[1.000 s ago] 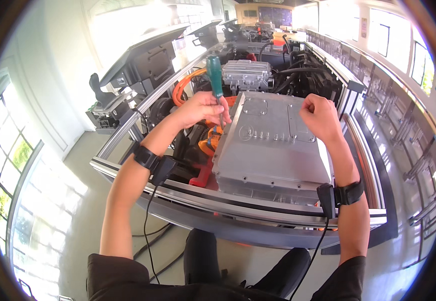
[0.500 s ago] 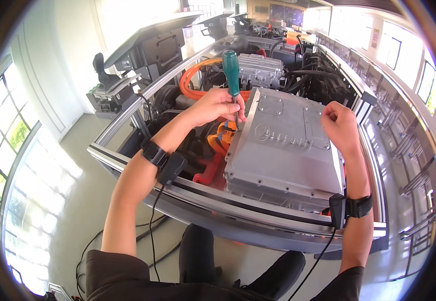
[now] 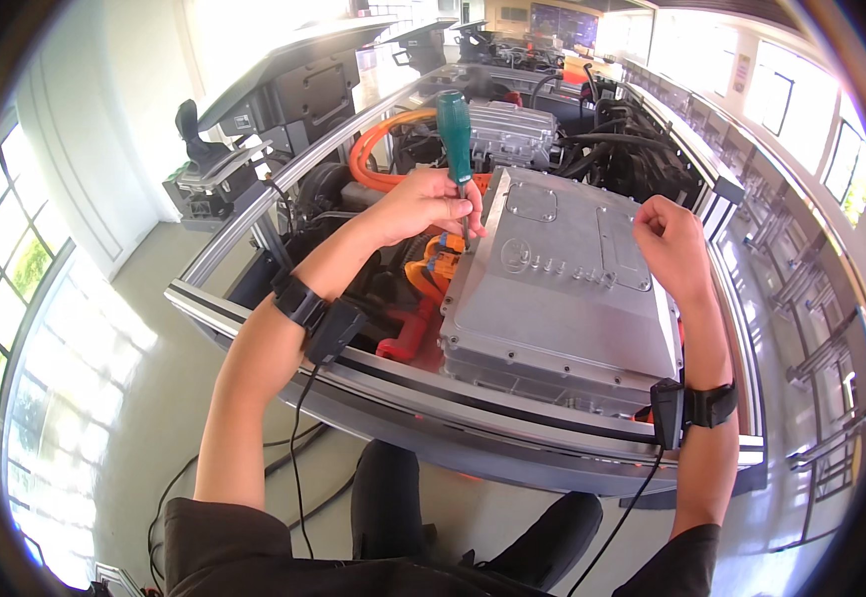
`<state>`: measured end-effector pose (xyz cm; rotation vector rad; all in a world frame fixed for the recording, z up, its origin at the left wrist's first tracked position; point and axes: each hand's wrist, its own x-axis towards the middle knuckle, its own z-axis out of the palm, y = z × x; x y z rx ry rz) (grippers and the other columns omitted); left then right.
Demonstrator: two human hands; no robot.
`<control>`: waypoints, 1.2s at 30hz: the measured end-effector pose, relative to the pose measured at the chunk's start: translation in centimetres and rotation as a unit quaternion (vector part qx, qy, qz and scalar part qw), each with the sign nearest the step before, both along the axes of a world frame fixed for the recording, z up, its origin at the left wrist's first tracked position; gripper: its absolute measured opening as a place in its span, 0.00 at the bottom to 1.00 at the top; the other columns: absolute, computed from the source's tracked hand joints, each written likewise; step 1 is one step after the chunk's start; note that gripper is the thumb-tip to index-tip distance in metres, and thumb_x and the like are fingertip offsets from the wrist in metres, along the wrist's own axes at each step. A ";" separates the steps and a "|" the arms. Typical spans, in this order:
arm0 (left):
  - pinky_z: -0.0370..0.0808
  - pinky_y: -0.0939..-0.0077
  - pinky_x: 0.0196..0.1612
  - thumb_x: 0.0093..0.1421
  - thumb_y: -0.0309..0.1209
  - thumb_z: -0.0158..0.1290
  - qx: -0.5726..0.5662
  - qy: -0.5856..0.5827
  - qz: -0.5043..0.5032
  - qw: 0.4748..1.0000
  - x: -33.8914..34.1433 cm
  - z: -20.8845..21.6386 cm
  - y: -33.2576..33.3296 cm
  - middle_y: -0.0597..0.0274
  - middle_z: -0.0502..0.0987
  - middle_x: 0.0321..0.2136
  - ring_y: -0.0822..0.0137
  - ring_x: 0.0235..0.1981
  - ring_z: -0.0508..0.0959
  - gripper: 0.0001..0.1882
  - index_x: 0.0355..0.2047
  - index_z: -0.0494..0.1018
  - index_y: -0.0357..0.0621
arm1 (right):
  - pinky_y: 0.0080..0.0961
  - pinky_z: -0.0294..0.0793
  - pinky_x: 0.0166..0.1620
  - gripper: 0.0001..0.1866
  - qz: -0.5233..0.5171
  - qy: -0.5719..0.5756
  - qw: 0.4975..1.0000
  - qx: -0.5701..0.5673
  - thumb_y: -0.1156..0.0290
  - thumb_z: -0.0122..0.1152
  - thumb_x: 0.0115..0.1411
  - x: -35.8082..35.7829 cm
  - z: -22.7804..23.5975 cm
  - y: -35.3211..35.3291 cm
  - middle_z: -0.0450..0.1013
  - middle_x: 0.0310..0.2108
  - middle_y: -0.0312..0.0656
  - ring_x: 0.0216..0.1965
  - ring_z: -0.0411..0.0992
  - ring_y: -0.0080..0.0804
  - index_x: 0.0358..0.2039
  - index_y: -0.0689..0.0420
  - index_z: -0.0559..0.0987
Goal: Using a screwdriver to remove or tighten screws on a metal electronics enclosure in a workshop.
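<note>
A screwdriver with a green handle (image 3: pixel 455 137) stands nearly upright at the left edge of a silver metal housing (image 3: pixel 562 308). My left hand (image 3: pixel 436 207) is closed, its thumb and fingers pinching the shaft just below the handle. The tip reaches down by the row of bolts along the housing's left flange; my fingers partly hide it. Over the housing's right side, my right hand (image 3: pixel 670 244) is held with curled fingers. Whatever it may hold is hidden. Orange connectors (image 3: pixel 436 265) sit left of the housing, close under my left hand.
An aluminium-profile frame (image 3: pixel 373 383) surrounds the housing. Behind are orange cables (image 3: pixel 361 159), another finned metal unit (image 3: pixel 502 134) and black hoses (image 3: pixel 617 149). A monitor stand (image 3: pixel 293 90) and a gear-lever unit (image 3: pixel 204 169) stand at the left. Cables from my wrist straps hang downward.
The whole view has shifted slightly, moving the scene a little left and up. Both hands keep nearly the same pose, with the screwdriver still upright at the housing's edge.
</note>
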<state>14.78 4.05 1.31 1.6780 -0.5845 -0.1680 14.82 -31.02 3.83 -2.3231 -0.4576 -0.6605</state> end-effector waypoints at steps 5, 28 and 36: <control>0.80 0.67 0.46 0.70 0.29 0.47 0.023 -0.028 -0.017 0.999 0.3 -0.2 0.2 0.61 0.79 0.36 0.58 0.45 0.83 0.06 0.40 0.72 0.42 | 0.30 0.73 0.33 0.07 0.012 -0.011 1.000 0.002 0.75 0.56 0.50 0.0 0.0 0.0 0.77 0.21 0.46 0.23 0.75 0.37 0.28 0.63 0.78; 0.80 0.71 0.46 0.67 0.19 0.49 -0.015 -0.038 0.014 0.999 0.0 -1.2 -0.8 0.58 0.80 0.35 0.66 0.39 0.82 0.03 0.39 0.73 0.35 | 0.37 0.76 0.38 0.12 0.198 -0.170 0.964 -0.050 0.66 0.57 0.54 1.9 9.5 14.4 0.78 0.28 0.49 0.31 0.78 0.47 0.32 0.61 0.78; 0.79 0.72 0.44 0.66 0.20 0.50 0.015 -0.101 0.014 0.995 0.5 -1.3 -0.1 0.57 0.81 0.34 0.66 0.39 0.83 0.05 0.41 0.71 0.35 | 0.20 0.78 0.27 0.05 0.340 -0.020 0.933 0.118 0.75 0.58 0.63 4.2 6.5 22.0 0.75 0.26 0.38 0.24 0.76 0.22 0.37 0.63 0.78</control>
